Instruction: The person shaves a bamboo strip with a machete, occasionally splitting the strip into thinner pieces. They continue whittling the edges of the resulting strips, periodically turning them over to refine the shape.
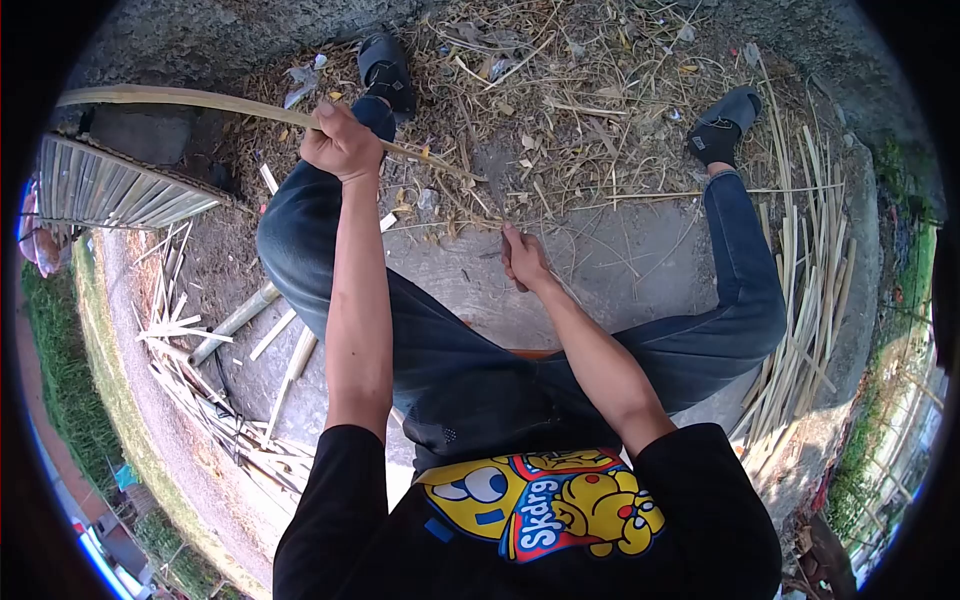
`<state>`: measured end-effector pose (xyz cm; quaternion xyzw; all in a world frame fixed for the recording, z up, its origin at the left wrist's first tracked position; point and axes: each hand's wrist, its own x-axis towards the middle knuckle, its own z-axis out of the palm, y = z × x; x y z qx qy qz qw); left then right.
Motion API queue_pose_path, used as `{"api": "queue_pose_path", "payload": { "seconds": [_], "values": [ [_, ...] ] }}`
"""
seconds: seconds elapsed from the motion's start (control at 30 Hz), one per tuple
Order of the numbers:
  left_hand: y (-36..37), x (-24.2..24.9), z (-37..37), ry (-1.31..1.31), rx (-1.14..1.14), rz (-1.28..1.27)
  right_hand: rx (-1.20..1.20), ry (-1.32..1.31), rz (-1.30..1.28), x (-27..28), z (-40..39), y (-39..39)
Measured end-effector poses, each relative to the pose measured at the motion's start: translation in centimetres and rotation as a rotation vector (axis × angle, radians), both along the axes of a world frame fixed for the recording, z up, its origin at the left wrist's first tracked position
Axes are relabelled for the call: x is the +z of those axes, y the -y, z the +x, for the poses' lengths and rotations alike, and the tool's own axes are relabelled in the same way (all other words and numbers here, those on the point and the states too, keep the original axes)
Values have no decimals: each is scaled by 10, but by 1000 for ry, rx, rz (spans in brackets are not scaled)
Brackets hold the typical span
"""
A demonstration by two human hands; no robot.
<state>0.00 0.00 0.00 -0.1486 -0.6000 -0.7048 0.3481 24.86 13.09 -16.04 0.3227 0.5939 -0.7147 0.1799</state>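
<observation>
One long strip [200,98] is gripped partway along by the left hand [343,145], above the left leg [300,230], apparently so that it is steadied. A dark object [507,258] is clasped, unclearly shown, in the right hand [526,262]. The strip looks pale, flat and slightly bowed.

Outdoor work spot, with shavings-strewn ground [630,155], piled split strips [815,260], green grass [65,365].

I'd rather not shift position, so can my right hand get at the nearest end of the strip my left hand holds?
Probably yes: the strip ends just beyond your right hand, with no obstacle visible between, though that hand looks closed and might need freeing.
</observation>
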Motion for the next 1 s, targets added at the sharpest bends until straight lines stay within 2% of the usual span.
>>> {"api": "queue_pose_path", "payload": {
  "seconds": [0.07,0.1,0.17,0.2,0.3,0.37,0.43,0.47,0.5,0.53,0.57,0.63,0.67,0.73,0.77,0.83,0.9,0.97,1.0],
  "values": [
    [2,8,10,27,-37,-15,-143,-210,-60,0,-6,12],
    [-3,-4,11,35,-26,9,-129,-203,-37,-16,-4,3],
    [-2,4,14,7,-135,25,-48,-58,-42,-46,11,6],
    [3,8,17,-7,-257,24,61,209,33,-70,26,6],
    [11,-8,11,-6,-287,49,57,282,197,-87,37,-6],
    [13,-6,12,-39,-292,69,32,239,112,-66,30,-5],
    [9,0,12,-22,-261,21,-143,-68,-8,-39,5,-3],
    [10,1,13,-25,-260,-6,-132,-57,-7,-20,-10,-5],
    [10,2,15,-6,-248,-10,-194,-175,-93,-1,-20,-3],
    [9,3,15,-25,-223,-30,-261,-293,-181,4,-21,2],
    [9,4,15,-49,-204,-50,-259,-279,-188,-5,-11,7],
    [9,5,16,-30,-165,-66,-133,-176,42,-49,13,13],
    [9,6,15,-14,-130,-82,26,130,90,-86,33,8],
    [9,1,12,46,-124,-22,75,109,508,-140,65,2],
    [11,-4,8,41,-115,-24,60,88,513,-132,49,-6],
    [11,-4,7,118,56,-77,-36,230,102,-120,57,-4],
    [10,-4,7,137,31,-38,6,210,213,-113,45,-7],
    [9,-8,8,176,9,-12,-190,36,127,-80,31,-4],
    [9,-10,4,112,22,-38,-181,47,125,-61,18,-3]
  ]
}}
